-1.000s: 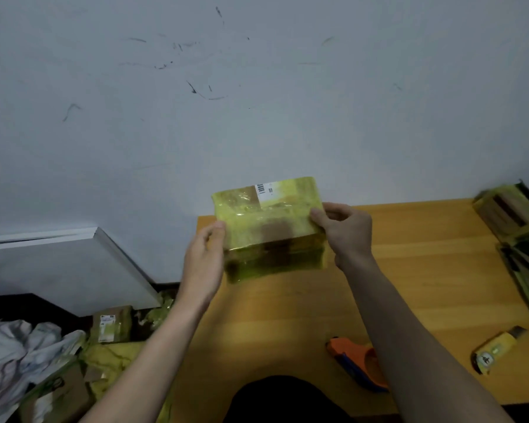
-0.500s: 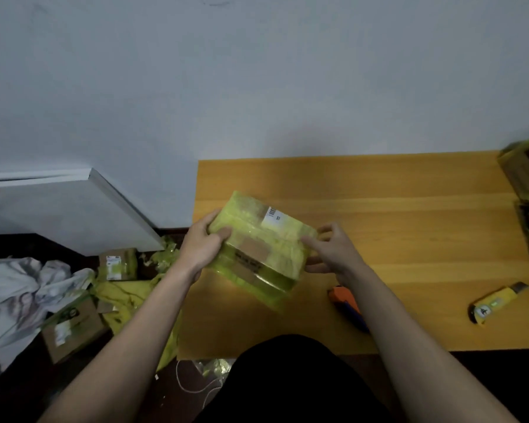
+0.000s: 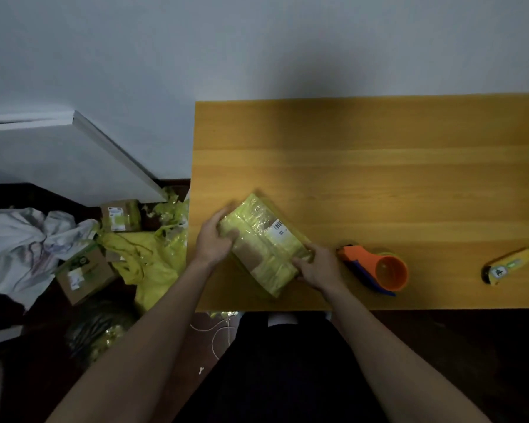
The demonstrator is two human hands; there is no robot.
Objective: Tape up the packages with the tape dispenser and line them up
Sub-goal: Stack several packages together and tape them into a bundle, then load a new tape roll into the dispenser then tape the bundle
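Gripping the yellow-taped package (image 3: 263, 244) at lower centre, left hand (image 3: 213, 239) and right hand (image 3: 319, 267) curl fingers round its ends; tape dispenser (image 3: 376, 270) lies just right on the table (image 3: 379, 178).

Plenty out of sight here.
The wooden counter (image 3: 379, 166) runs off the right edge; the yellow-taped cardboard package (image 3: 261, 245) hides the right hand (image 3: 318, 267) fingertips, its white barcode label (image 3: 278, 228) too small to read, left hand (image 3: 211, 239) motion-blurred.

wall (image 3: 257, 41): pale grey | table (image 3: 379, 166): orange wood | floor (image 3: 28, 377): dark | light: dim
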